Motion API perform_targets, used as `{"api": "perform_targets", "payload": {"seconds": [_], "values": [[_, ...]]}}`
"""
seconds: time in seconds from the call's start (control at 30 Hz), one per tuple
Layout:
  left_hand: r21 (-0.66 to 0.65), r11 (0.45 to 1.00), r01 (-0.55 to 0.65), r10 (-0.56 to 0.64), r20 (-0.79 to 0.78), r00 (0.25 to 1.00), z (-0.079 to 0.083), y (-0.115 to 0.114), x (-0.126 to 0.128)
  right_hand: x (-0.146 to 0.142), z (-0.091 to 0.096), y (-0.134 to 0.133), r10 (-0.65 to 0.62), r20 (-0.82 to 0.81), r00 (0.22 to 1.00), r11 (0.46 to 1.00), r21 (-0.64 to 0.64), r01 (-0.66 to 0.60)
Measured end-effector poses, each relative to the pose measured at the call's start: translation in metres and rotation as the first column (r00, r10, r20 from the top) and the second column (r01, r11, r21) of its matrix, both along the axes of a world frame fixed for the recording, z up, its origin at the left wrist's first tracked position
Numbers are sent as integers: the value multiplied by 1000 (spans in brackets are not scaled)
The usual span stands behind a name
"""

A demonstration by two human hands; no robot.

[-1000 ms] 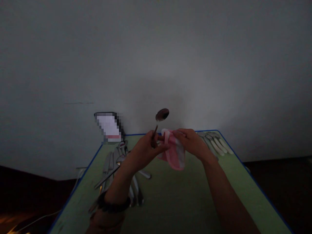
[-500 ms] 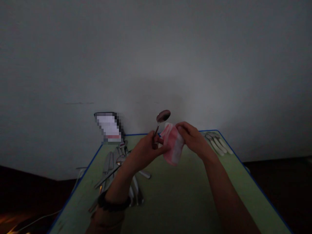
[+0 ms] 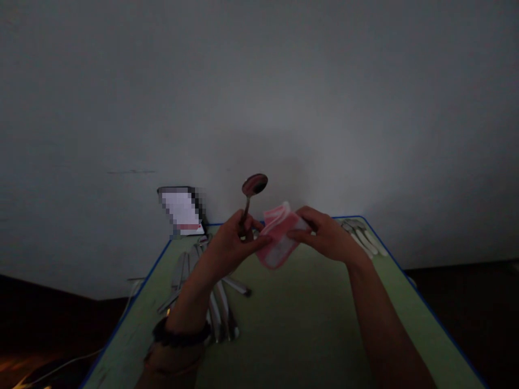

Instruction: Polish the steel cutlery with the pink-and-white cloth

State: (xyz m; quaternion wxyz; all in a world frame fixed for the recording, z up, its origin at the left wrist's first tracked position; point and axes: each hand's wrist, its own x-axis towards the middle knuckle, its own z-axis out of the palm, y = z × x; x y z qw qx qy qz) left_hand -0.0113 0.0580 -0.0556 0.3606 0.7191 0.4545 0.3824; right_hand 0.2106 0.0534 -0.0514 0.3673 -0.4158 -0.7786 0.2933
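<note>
Relative to the earlier frame, the left hand [image 3: 231, 243] is holding the spoon [image 3: 255, 185] farther left, bowl end uppermost, while its thumb is pressing the pink-and-white cloth [image 3: 278, 240], now spreading between both hands above the table [image 3: 300, 329]; the right hand [image 3: 328, 235] is pinching the cloth's right side. On this green, blue-edged surface, a lit-screen device [image 3: 180, 209] is standing at the left rear, loose cutlery [image 3: 222, 308] is lying left, and white-handled cutlery [image 3: 370, 240] right rear. A grey wall [image 3: 259, 81] is backing everything.
</note>
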Motion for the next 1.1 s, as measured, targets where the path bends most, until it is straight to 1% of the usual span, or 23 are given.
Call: {"api": "perform_targets", "payload": {"seconds": [0.1,0.2,0.3,0.4,0.5,0.6,0.7,0.8,0.87,0.93,1.0,1.1], "values": [[-22,999,47,-47,9,999,-1,0,-1,0,-1,2,69,-46,997,997,35,-67],[-43,996,78,-77,30,997,1,-1,-1,1,-5,4,71,-89,993,997,31,-69],[-37,998,59,-58,40,998,4,-2,0,2,-7,5,82,-102,991,997,12,-82],[-17,999,46,-44,103,994,7,-4,2,2,-8,6,90,-115,989,996,6,-90],[-27,995,95,-88,183,979,11,-7,5,1,-8,5,61,-69,996,997,-50,-65],[-58,992,113,-102,163,981,11,-8,7,0,-8,4,34,-10,999,995,-92,-35],[-22,998,52,-50,82,995,6,-5,7,-1,-7,4,23,-11,1000,991,-128,-24],[60,997,-56,56,6,998,-2,2,2,-1,-4,3,-12,-51,999,984,-179,3],[67,992,-104,106,-18,994,-7,7,-2,-1,-3,3,-38,-99,994,977,-211,16],[33,994,-106,107,-5,994,-10,9,-6,-2,-3,2,-37,-151,988,976,-217,4],[-17,997,-69,70,24,997,-11,10,-6,-3,-2,0,-30,-173,984,982,-189,-3],[-68,998,-8,14,84,996,-12,9,-3,-8,1,-3,-19,-119,993,988,-154,0]]}}
